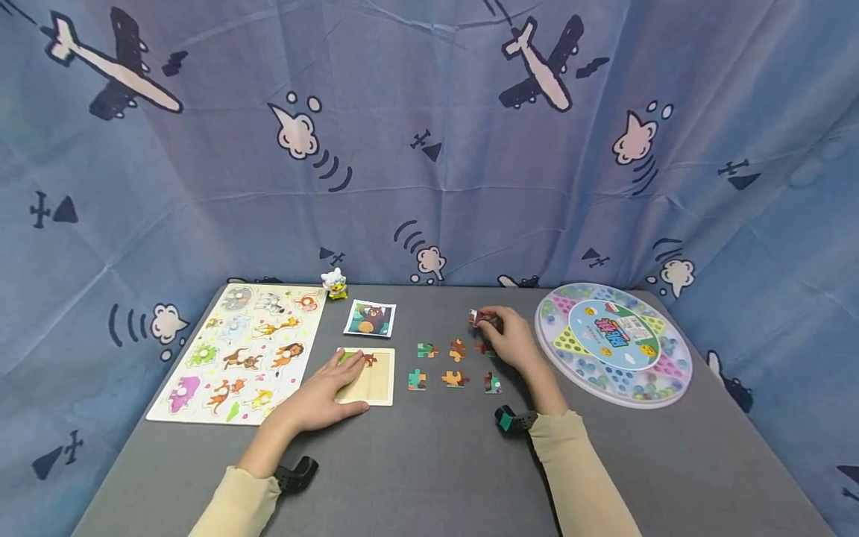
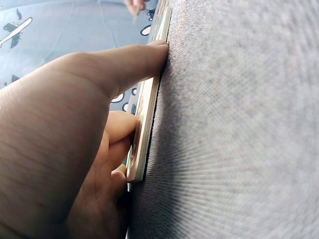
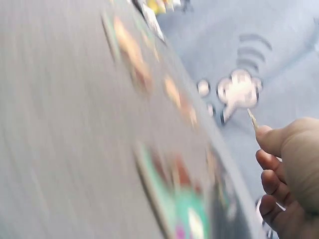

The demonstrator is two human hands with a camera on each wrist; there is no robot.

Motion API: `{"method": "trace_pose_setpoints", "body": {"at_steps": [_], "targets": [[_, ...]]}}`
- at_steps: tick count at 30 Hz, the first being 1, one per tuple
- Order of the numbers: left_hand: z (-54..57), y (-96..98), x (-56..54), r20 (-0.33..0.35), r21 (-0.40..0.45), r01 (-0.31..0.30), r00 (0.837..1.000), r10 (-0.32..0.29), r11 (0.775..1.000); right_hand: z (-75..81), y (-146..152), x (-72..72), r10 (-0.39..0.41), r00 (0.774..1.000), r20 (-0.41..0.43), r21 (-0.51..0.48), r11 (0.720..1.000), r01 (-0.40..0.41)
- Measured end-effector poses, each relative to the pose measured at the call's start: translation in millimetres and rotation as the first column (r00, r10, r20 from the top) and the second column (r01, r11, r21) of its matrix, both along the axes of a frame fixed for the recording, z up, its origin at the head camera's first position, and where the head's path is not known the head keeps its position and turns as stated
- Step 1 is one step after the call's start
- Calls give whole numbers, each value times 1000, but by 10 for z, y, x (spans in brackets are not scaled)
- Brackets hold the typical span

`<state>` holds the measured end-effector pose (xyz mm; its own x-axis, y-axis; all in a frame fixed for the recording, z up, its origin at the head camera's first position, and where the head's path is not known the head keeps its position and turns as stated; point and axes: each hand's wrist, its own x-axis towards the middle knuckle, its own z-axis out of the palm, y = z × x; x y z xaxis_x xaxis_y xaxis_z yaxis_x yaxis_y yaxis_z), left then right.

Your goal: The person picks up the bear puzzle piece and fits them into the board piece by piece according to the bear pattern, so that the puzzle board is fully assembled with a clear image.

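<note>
My left hand (image 1: 325, 394) rests on the left side of a square wooden puzzle tray (image 1: 381, 388), its fingers across the surface and the thumb at the near edge. A brown piece (image 1: 370, 359) lies inside the tray by its top edge, and some green shows near the fingers. Between thumb and fingers, my right hand (image 1: 508, 339) pinches a small jigsaw piece (image 3: 253, 119), seen edge-on in the right wrist view. Below and left of that hand, loose jigsaw pieces lie in two rows, among them an orange one (image 1: 455, 379) and a green one (image 1: 493, 383).
Behind the tray lies a bear picture card (image 1: 370, 318), with a small white-and-yellow figurine (image 1: 334, 283) to its left. An animal puzzle board (image 1: 231, 354) covers the left side of the grey table (image 1: 416, 477). On the right is a round game box (image 1: 614, 339).
</note>
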<state>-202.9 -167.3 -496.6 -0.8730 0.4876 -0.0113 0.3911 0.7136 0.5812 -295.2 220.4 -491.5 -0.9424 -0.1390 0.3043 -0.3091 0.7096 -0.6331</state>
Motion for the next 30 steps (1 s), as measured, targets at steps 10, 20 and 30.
{"method": "trace_pose_setpoints", "body": {"at_steps": [10,20,30], "targets": [[6,-10,5,-7,2,6,1000,-6,1000,219,-797,225,100,995,23,-89,991,-98],[-6,-11,-13,10,-24,-7,1000,8,1000,160,-1347,343,173,983,53,-110,980,-167],[-5,-12,-14,29,-22,2,1000,-1,1000,55,-1554,432,243,964,106,-46,970,-239]]}}
